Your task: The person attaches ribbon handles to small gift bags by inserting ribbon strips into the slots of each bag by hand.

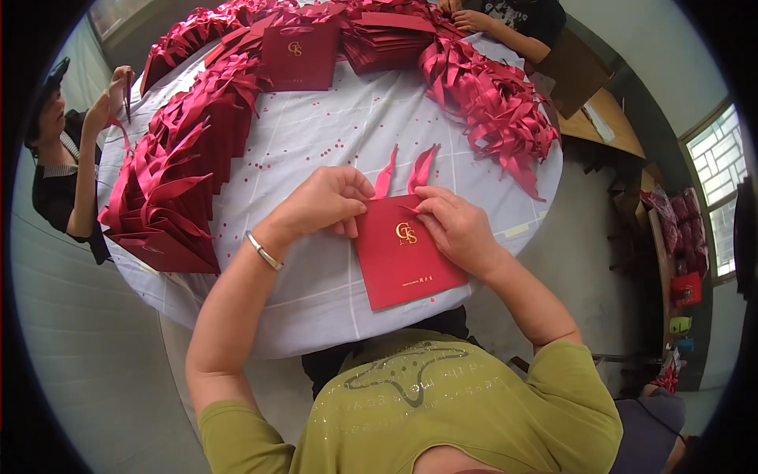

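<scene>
A flat red paper gift bag [412,268] with gold lettering lies on the white tablecloth in front of me. Two pink-red ribbon ends [423,167] stick out past its top edge. At the bag's top left corner my left hand [335,199] is closed, thumb and fingers pinching the edge near one ribbon; a silver bangle circles that wrist. My right hand [452,227] lies over the bag's right upper side. Its thumb and forefinger are pinched together on a ribbon at the top edge, and a small red tip shows by them.
Rows of red ribboned bags [185,150] curve around the left and far sides; another ribboned pile [493,107] lies at far right. Small red paper dots are scattered over the tablecloth [316,197]. One person [67,158] works at the left, another [517,31] at the far right.
</scene>
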Available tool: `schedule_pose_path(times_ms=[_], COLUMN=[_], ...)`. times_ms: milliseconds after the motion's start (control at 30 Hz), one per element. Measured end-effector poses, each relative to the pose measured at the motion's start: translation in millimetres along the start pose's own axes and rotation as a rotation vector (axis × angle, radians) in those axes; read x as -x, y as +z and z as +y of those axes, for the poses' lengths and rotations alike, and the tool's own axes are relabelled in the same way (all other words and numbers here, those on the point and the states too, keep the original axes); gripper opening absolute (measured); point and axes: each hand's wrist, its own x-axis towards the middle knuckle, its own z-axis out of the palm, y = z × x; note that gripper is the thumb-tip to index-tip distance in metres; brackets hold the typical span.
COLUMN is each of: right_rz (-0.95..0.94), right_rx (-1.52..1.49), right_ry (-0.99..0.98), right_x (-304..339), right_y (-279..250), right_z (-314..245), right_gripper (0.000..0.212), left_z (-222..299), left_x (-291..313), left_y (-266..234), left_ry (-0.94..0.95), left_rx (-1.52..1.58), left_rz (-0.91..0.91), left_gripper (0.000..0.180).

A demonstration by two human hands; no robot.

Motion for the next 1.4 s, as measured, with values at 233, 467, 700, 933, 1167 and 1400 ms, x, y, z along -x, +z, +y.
schedule_pose_path(times_ms=[233,467,700,933,1167,1400], right_rz=[0.051,0.010,-0.024,-0.001,-0.018,-0.022], right_rx=[0.092,-0.089,-0.118,-0.190,-0.137,0.026], right_ry=[-0.068,0.005,-0.003,-0.032,-0.104,-0.191], right_x=[-14,-27,-26,-28,-31,-33], right_y=[-15,2,5,11,14,19], right_z=[-25,-29,-22,-25,-29,-34], right_gripper=[0.016,0.016,0.012,0.015,0.017,0.013], left_z=[-6,-8,-10,-7,-8,-8], left_x=[4,7,6,8,9,10], left_y=[11,15,13,15,14,15], left_ry=[-0.003,0.019,0.038,0.038,0.063,0.062], left_rx=[0.081,0.126,0.110,0.064,0.055,0.038], left_rz=[0.083,0.109,0.085,0.126,0.129,0.130], left_gripper=[0.019,0.021,0.022,0.020,0.021,0.014])
